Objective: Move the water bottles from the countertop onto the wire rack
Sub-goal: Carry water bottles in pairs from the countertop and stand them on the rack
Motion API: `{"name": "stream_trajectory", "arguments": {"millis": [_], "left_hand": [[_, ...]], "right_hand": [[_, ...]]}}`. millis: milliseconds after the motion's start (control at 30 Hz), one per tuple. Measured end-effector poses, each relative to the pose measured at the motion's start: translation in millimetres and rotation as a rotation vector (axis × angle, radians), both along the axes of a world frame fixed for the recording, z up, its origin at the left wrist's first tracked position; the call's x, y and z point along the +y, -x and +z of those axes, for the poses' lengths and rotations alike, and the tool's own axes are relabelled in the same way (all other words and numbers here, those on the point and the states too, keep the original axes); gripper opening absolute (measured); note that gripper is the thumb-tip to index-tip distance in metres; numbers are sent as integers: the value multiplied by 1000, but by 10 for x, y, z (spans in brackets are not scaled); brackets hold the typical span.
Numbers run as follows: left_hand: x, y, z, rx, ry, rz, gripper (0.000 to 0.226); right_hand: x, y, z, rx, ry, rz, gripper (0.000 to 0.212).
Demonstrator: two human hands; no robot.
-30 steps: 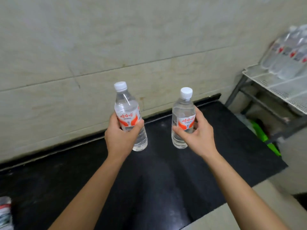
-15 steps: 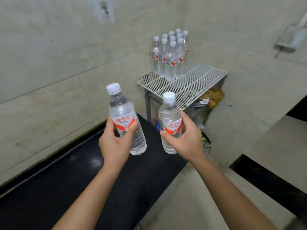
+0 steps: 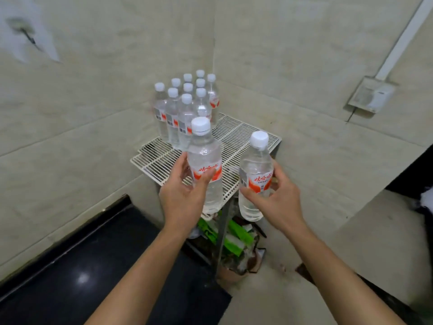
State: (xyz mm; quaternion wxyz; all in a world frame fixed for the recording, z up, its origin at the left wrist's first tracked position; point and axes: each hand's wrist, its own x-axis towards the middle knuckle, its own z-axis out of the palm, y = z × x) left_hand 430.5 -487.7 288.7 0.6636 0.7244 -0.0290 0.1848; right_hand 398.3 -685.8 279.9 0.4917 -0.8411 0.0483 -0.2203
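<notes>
Nearest, the black table (image 3: 93,266) fills the lower left. Past its end, the left hand (image 3: 185,198) has its fingers (image 3: 181,166) curled round an upright bottle (image 3: 206,156). The right hand (image 3: 278,200) grips a second bottle (image 3: 255,165). Both are held mid-frame over the front edge of the rack (image 3: 246,134). Farther back, a cluster of bottles (image 3: 185,109) stands in its far-left corner.

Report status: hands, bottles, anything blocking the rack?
Left hand grips left bottle; right hand grips right bottle. Both upright, not yet on wire rack. Bottle cluster at rack's back.

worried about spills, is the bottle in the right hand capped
Capped: a white cap sits on the bottle the right hand holds.
</notes>
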Motion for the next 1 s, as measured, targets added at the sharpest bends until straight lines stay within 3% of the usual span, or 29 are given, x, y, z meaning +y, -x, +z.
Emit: {"name": "stream_trajectory", "arguments": {"millis": [67,167,467,633,1000], "left_hand": [[-151,-310,77,-6,5,0,69],[-331,-679,170,0,-12,-49,55],[-854,-1434,85,-15,-17,-49,54],[-1172,-1802,-73,59,-30,84,65],[-1911,-2599,-270,201,-97,291,59]], "right_hand": [[-184,-323,87,9,1,-22,72],[-418,-715,184,1,-1,-40,65],[-911,-1836,122,21,-57,72,74],[-1149,-2535,-70,70,-71,205,72],[-1638,-3789,-355,197,-36,599,92]]}}
